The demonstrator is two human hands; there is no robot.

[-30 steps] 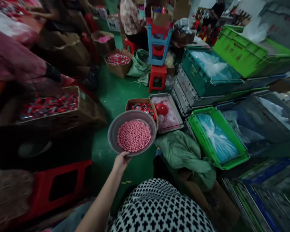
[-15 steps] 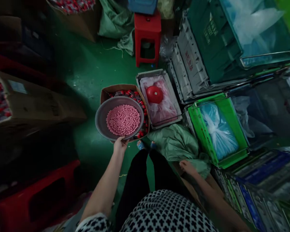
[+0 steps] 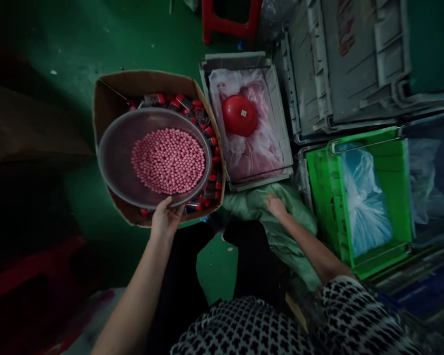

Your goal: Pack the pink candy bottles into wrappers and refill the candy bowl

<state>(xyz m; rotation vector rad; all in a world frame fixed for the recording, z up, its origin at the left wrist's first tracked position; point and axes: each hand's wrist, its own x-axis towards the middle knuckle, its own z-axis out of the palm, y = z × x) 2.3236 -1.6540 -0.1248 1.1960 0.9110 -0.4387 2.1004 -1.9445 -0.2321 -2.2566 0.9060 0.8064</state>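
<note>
My left hand [image 3: 165, 217] grips the near rim of a round grey basin [image 3: 113, 158] filled with small pink balls [image 3: 168, 160]. The basin hangs over a cardboard box [image 3: 107, 93] of red-capped items [image 3: 210, 162]. My right hand [image 3: 276, 205] reaches down onto a crumpled green sack [image 3: 281, 231] beside my legs; its fingers curl downward and I cannot make out whether they hold anything. A grey crate [image 3: 277, 106] lined with pink plastic holds a red dome-shaped object [image 3: 240, 115].
A green crate [image 3: 399, 162] with a blue plastic bag stands at the right. Grey and dark green crates [image 3: 348, 64] are stacked behind it. A red stool [image 3: 229, 22] stands at the top on the green floor [image 3: 96, 44]. Another red stool is at lower left.
My view has tilted down and closer. The basin has moved over the cardboard box. My right hand has come forward onto the green sack.
</note>
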